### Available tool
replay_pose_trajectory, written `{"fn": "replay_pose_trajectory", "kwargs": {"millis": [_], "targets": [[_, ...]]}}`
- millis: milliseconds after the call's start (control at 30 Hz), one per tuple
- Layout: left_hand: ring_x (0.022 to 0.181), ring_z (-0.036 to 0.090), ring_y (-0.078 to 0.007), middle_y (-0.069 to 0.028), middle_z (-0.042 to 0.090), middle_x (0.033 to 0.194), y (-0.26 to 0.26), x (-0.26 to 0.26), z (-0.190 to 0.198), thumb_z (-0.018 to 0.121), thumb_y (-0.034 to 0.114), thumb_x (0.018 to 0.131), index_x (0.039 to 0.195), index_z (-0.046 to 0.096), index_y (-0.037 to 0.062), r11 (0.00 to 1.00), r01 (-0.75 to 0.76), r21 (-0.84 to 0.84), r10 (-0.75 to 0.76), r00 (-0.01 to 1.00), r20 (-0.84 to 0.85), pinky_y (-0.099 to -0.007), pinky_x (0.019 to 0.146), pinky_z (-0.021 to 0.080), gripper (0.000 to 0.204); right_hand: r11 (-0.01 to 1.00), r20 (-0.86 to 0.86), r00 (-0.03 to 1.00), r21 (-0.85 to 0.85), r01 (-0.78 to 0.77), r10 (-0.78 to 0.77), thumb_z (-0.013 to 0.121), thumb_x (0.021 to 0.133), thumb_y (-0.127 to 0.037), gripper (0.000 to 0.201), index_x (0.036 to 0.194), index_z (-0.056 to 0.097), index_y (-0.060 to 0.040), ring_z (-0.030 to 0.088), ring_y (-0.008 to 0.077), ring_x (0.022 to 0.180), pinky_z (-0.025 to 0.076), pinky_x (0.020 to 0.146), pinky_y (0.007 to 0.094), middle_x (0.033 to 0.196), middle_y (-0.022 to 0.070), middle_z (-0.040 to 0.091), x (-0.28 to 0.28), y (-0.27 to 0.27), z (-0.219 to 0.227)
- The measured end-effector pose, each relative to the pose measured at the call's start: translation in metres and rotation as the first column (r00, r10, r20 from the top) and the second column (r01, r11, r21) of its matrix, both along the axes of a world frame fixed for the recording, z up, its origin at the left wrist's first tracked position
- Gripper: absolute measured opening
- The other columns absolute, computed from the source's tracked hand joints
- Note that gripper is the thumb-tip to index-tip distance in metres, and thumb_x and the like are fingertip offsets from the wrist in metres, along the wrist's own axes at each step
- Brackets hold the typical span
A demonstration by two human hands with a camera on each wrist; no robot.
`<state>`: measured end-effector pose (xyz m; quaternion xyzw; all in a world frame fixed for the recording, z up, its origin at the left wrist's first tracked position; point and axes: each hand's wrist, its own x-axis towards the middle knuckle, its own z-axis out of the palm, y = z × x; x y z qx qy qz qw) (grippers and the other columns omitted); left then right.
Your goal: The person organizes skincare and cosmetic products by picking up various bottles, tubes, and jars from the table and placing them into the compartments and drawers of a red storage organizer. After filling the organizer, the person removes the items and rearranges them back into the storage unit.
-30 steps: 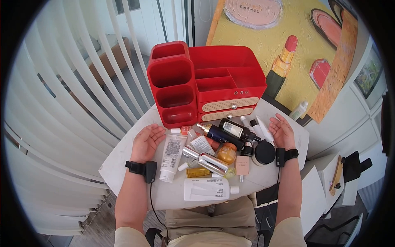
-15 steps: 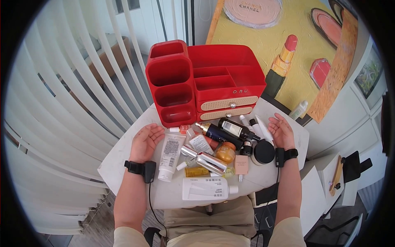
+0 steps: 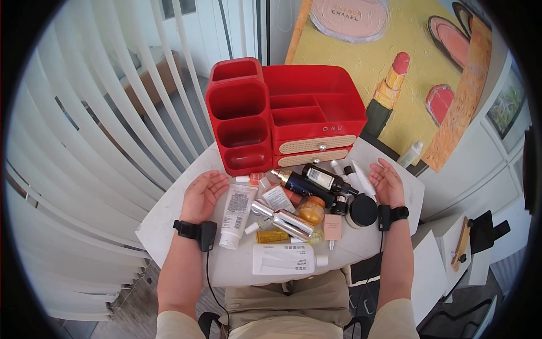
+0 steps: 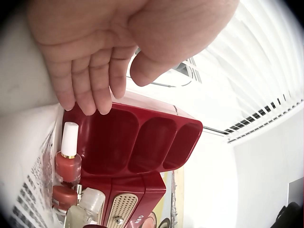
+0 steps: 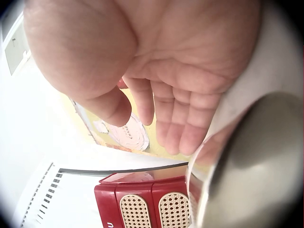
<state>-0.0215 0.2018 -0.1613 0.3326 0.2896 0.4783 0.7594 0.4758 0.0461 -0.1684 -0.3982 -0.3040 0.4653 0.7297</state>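
My left hand (image 3: 204,195) lies palm up at the table's left side with relaxed fingers and holds nothing. Just right of it is a white squeeze tube (image 3: 236,217). Opposite, my right hand (image 3: 387,183), also relaxed and holding nothing, lies beside a black-lidded jar (image 3: 362,211) and a slim white tube (image 3: 363,177). Between the hands is a pile of cosmetics: a silver bottle (image 3: 285,220), an orange jar (image 3: 311,211), a dark blue pump bottle (image 3: 305,186) and a white bottle (image 3: 283,259) nearest the body. In the left wrist view, a coral nail polish bottle (image 4: 69,164) shows below the fingertips.
A red organizer (image 3: 240,127) with open compartments and two woven-front drawers (image 3: 316,145) stands behind the pile on the white table (image 3: 169,212). Vertical blinds (image 3: 73,169) hang at the left. A painting (image 3: 339,53) leans behind at the right, with a small tube (image 3: 410,153) near it.
The head view shifts slightly. Both hands and the cosmetics stay where they were.
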Motion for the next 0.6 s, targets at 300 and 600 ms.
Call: {"fn": "replay_pose_trajectory", "kwargs": {"millis": [300, 600], "targets": [[0.107, 0.062, -0.0284, -0.0166, 0.065, 0.110, 0.0013, 0.0002, -0.0001, 0.046, 0.021, 0.101, 0.114, 0.057, -0.0007, 1.000, 0.005, 0.000, -0.005, 1.000, -0.002, -0.0412, 0.097, 0.049, 0.028, 1.000, -0.021, 1.000, 0.002, 0.003, -0.003, 0.048, 0.100, -0.015, 0.039, 0.135, 0.045, 0.0016, 0.064, 0.0243, 0.097, 0.054, 0.086, 0.0356, 0.117, 0.0203, 0.062, 0.0018, 0.0010, -0.0012], [0.107, 0.062, -0.0283, -0.0165, 0.065, 0.110, 0.0027, 0.0001, 0.0000, 0.044, 0.022, 0.101, 0.114, 0.057, -0.0004, 1.000, 0.009, -0.007, -0.009, 1.000, -0.004, -0.0414, 0.097, 0.050, 0.028, 1.000, -0.035, 0.999, 0.004, -0.004, 0.004, 0.048, 0.100, -0.015, 0.038, 0.135, 0.045, 0.0007, 0.064, 0.0236, 0.097, 0.054, 0.087, 0.0354, 0.117, 0.0195, 0.062, 0.0045, 0.0010, -0.0030]]}}
